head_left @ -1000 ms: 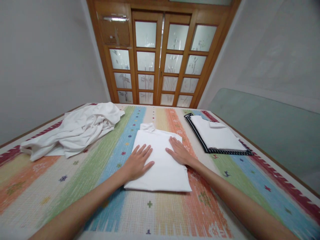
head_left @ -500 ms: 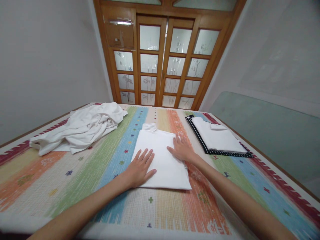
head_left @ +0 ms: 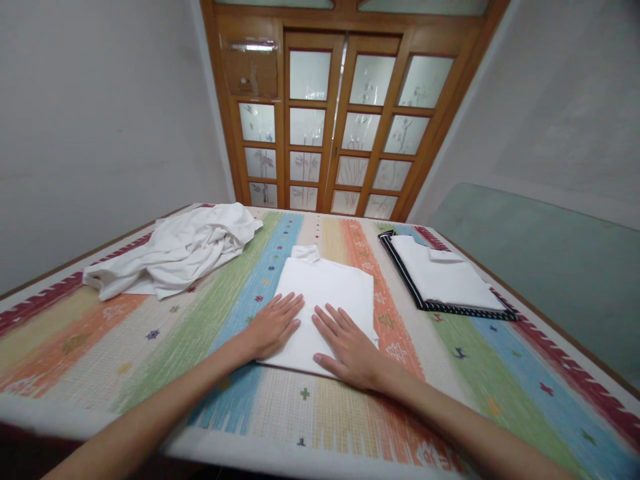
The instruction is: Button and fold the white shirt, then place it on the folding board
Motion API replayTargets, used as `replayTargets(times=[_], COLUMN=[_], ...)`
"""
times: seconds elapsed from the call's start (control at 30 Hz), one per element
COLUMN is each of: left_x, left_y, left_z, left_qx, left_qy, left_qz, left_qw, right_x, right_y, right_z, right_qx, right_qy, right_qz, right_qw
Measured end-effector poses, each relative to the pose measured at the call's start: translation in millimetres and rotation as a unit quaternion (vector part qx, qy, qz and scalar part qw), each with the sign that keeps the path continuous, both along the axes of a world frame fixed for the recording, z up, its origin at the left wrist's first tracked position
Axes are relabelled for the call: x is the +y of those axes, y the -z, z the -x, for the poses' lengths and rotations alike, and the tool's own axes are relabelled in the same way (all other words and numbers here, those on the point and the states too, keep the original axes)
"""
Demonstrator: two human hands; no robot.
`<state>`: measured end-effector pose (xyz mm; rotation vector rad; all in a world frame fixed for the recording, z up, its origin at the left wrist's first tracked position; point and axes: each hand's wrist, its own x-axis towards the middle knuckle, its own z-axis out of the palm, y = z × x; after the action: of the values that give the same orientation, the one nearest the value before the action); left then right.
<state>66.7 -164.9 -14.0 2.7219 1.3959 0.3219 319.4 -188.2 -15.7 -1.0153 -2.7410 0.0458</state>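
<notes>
From the head view I have a folded white shirt [head_left: 333,283] on the striped cloth [head_left: 295,407], near the middle of the surface, and I take it as the centre of my clock. It lies flat, a collar-like flap standing out from its far edge around eleven o'clock, its near edge at six.

My left hand [head_left: 275,323] rests palm down on the shirt's side between eight and nine o'clock, wide and flat, the fingers side by side and aimed at about two, the thumb a little apart from them. My right hand [head_left: 349,347] rests palm down between four and five o'clock, also wide, with fingers slightly fanned toward ten or eleven; its thumb is spread out near the shirt's near edge. The two hands are close but apart, and I see white fabric between them.

At ten o'clock, well clear of my left hand, lies a rumpled white garment [head_left: 183,250] in loose folds. Between two and three o'clock, apart from my right hand, a second folded white garment [head_left: 445,273] lies on a folded black patterned garment [head_left: 467,311], whose border shows around it. Straight off at twelve I see a wooden door [head_left: 343,150] with patterned panes.
</notes>
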Motion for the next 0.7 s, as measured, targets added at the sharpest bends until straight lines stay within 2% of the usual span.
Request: replayTargets(times=[0.17, 0.37, 0.5, 0.6, 0.7], left_x=[9, 11, -21, -53, -75], left_y=[-5.7, -18.7, -27.9, -25.0, -13.9], left_z=[13, 31, 46, 52, 51], left_qx=[-0.033, -0.146, -0.141, -0.096, -0.103], left_qy=[-0.012, -0.068, -0.027, -0.007, -0.038], left_qz=[0.065, 0.11, 0.133, 0.099, 0.046], left_qw=[0.997, 0.981, 0.981, 0.99, 0.993], right_x=[-15, -28, -32, -34, -35], right_y=[-1, -4, -7, -3, 3], right_z=[-16, -42, -57, -60, -57], right_qx=[-0.015, -0.016, -0.02, -0.009, -0.004], right_qy=[0.0, 0.001, -0.013, -0.009, -0.002], right_qz=[-0.008, -0.01, -0.001, -0.013, -0.038], right_qw=[1.0, 1.0, 1.0, 1.0, 0.999])
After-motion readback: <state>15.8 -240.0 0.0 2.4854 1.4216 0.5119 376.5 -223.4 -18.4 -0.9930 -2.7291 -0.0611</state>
